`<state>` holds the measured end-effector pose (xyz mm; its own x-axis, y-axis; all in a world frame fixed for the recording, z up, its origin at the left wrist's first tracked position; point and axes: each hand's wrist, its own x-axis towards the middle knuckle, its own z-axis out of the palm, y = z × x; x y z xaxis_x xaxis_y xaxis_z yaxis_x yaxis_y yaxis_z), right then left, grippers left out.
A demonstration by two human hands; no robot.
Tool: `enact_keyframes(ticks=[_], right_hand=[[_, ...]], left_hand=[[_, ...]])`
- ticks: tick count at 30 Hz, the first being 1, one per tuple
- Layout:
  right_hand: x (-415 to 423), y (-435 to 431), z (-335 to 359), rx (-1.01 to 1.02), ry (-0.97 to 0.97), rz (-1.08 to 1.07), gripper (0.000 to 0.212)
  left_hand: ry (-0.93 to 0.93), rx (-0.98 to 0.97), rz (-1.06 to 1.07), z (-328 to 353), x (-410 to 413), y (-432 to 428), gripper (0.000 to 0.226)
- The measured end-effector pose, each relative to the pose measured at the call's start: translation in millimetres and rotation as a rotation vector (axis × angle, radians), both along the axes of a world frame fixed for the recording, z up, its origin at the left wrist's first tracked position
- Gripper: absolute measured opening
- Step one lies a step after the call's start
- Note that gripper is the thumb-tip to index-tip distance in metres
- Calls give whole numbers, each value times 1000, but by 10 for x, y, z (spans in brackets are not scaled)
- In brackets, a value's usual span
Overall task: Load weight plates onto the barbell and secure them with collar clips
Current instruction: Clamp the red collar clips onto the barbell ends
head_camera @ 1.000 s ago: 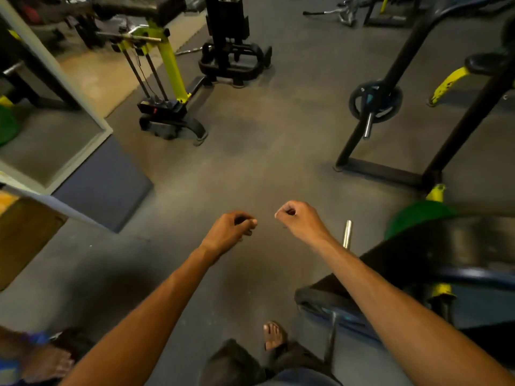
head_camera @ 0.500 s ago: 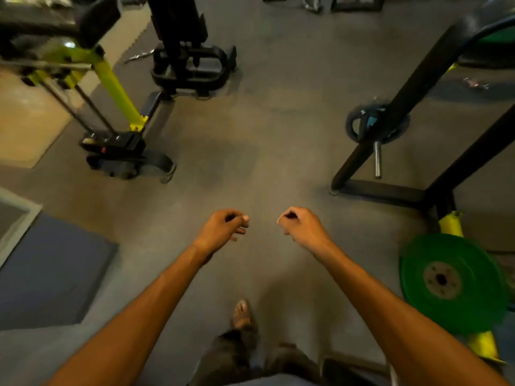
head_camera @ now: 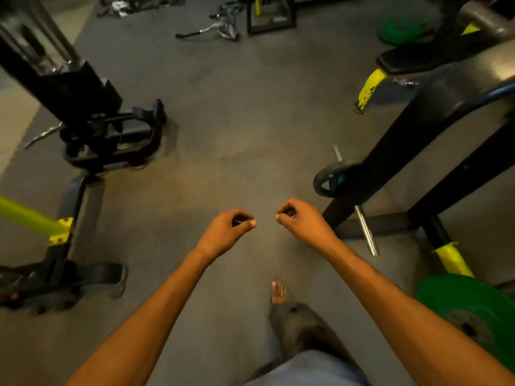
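My left hand (head_camera: 228, 232) and my right hand (head_camera: 303, 224) are held out in front of me over the grey floor, a short gap between them. Both have the fingers curled closed. A thin pale glint shows inside the left fist; I cannot tell what it is. A green weight plate (head_camera: 473, 310) lies low at the right, beside a yellow post (head_camera: 452, 259). A small black plate (head_camera: 330, 179) hangs on the black rack (head_camera: 390, 151), with a steel peg (head_camera: 366, 232) below it. Another green plate (head_camera: 404, 29) lies far back right.
A black cable machine base (head_camera: 111, 135) stands at the left, with a yellow-green machine (head_camera: 33, 218) nearer. A bent bar (head_camera: 217, 26) and a frame lie at the far end. A bench pad (head_camera: 412, 59) is upper right. My bare foot (head_camera: 278, 292) steps on open floor.
I have walked forward and the view has swung: the rack and green plate slid to my right, the cable machine came closer on the left. Both hands stayed closed in front of me.
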<state>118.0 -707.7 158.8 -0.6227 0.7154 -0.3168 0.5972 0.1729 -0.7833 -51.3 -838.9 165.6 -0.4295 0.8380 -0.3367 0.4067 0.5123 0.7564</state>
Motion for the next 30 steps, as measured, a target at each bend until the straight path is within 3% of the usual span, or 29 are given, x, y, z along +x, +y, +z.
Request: enact_keyframes(ticks=[7, 14, 18, 21, 23, 30], right_hand=[[-819, 1875, 356, 36, 13, -128, 12], [-1475, 3663, 230, 67, 89, -326, 9], [-1741, 4621, 312, 77, 144, -508, 12], [-1805, 5212, 523, 93, 191, -663, 13], [-1753, 5537, 611, 80, 218, -773, 5], [-1228, 6737, 510, 92, 272, -1084, 3]], left_hand=[[-31, 69, -120, 308, -1022, 2060, 29], [-59, 128, -345, 264, -1907, 4336, 30], [-110, 155, -492, 336, -2215, 5635, 17], [-148, 134, -645, 505, -2228, 6529, 4], [-172, 113, -733, 596, -2158, 7061, 6], [-195, 81, -1072, 537, -1408, 8837, 4]])
